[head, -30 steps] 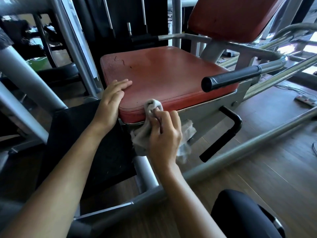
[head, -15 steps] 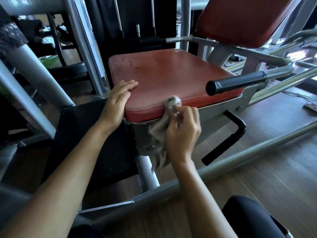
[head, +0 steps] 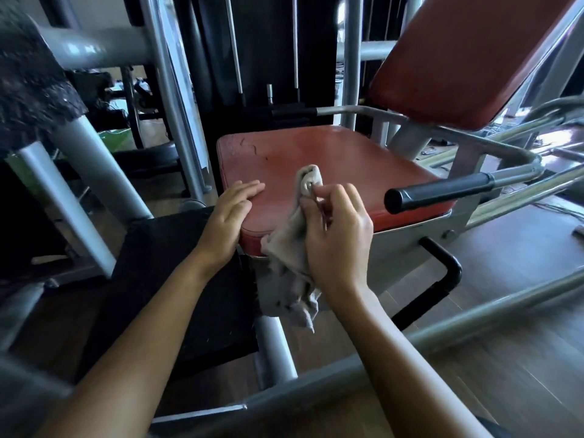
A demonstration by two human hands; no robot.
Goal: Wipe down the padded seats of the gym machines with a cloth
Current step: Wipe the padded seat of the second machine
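Right hand [head: 336, 240] fingers curled, pinching grey cloth [head: 292, 248] bunched just past its fingertips on red padded seat [head: 331, 159], rest hanging over front edge; left hand [head: 229, 219] flat, fingers straight, on seat's near-left corner.

The cloth [head: 289, 248] and the right hand [head: 339, 235] hide the middle of the front edge of the seat [head: 331, 153], and the fingertips of that hand are lost in the cloth's folds. Above the seat, the backrest [head: 467, 58] runs off the top edge. Far left of the seat, a dark roller pad [head: 31, 90] is blurred and cut off.
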